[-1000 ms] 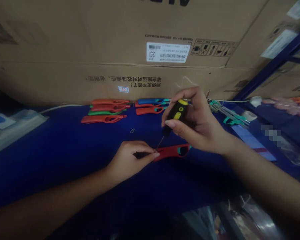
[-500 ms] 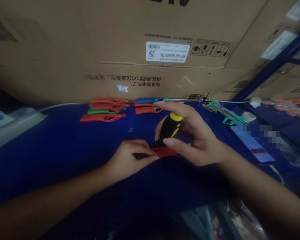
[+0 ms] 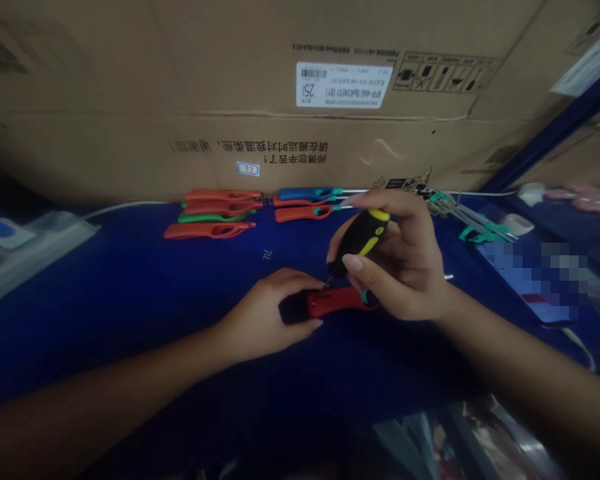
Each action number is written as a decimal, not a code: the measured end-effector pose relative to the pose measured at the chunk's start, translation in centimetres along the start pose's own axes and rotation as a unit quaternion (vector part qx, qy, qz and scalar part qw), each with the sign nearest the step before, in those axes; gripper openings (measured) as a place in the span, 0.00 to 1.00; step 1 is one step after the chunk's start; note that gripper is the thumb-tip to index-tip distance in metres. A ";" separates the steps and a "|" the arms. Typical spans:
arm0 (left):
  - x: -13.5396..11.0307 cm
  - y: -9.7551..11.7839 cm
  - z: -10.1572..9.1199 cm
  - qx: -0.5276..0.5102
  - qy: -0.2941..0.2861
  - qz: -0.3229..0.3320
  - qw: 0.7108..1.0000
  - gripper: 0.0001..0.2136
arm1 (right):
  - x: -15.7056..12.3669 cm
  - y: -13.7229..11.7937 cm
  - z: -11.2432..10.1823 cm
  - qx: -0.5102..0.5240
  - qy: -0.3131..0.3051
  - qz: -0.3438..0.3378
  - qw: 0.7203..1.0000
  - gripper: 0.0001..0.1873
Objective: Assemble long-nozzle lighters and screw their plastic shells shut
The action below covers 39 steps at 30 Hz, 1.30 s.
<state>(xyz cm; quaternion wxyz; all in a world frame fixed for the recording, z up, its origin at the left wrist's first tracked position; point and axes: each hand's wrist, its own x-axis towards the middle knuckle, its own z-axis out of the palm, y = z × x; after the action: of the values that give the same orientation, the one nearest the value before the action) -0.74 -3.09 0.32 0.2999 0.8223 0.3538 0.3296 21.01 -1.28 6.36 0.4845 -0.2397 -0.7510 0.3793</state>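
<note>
A red gas lighter lies across the blue table in front of me, its green trigger partly behind my right fingers. My left hand curls round the lighter's left end, thumb below and fingers above. A black patch shows inside that grip; I cannot tell whether it is a part or shadow. In my right hand is a screwdriver with a black and yellow handle, tilted. Its thin shaft points down to the lighter's upper edge near the left end; whether the tip touches is unclear. Small screws lie beyond my left hand.
Several red and green lighter shells lie at the back left. Lighters with metal tubes sit beside them. Metal tubes with green parts and a phone are at right. A cardboard box stands behind; a plastic bag lies left.
My right hand has drawn the screwdriver slightly up and right, its shaft now showing. My left thumb and fingers have parted further at the lighter's end. The view has shifted a little.
</note>
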 end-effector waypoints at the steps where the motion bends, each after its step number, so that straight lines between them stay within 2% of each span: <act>1: 0.0 0.0 0.0 0.000 -0.002 0.001 1.000 0.20 | 0.0 0.1 0.0 0.001 -0.002 -0.004 1.000 0.27; 13: 0.0 -0.1 0.1 0.024 -0.005 0.010 1.000 0.17 | -0.3 0.8 -0.2 -0.028 -0.031 -0.042 0.998 0.27; 18: 0.0 -0.2 0.1 0.022 -0.006 0.009 1.000 0.17 | -0.4 0.8 0.0 -0.031 -0.052 -0.093 0.994 0.30; 24: 0.0 -0.2 0.2 0.015 -0.004 0.010 1.000 0.16 | -0.7 1.4 0.1 -0.105 -0.058 -0.136 0.983 0.34; 28: 0.1 -0.2 0.2 0.012 -0.014 0.009 1.000 0.15 | -0.5 1.5 0.0 -0.187 -0.046 -0.193 0.962 0.32; 31: 0.1 -0.2 0.1 0.018 -0.012 0.012 1.000 0.15 | 0.0 0.6 -0.2 -0.216 -0.063 -0.146 0.963 0.29; 35: 0.0 -0.3 0.2 0.023 -0.010 0.012 1.000 0.15 | 0.2 -0.4 -0.4 -0.163 -0.094 -0.080 0.979 0.30; 39: 0.0 -0.4 0.2 0.034 -0.011 0.024 0.999 0.15 | -0.2 0.3 -0.4 -0.243 -0.009 -0.111 0.964 0.28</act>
<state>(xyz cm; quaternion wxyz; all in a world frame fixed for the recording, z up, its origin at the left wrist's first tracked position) -0.70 -2.93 -0.10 0.2678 0.8438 0.3421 0.3151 21.46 -1.15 6.07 0.4439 -0.2620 -0.8467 0.1320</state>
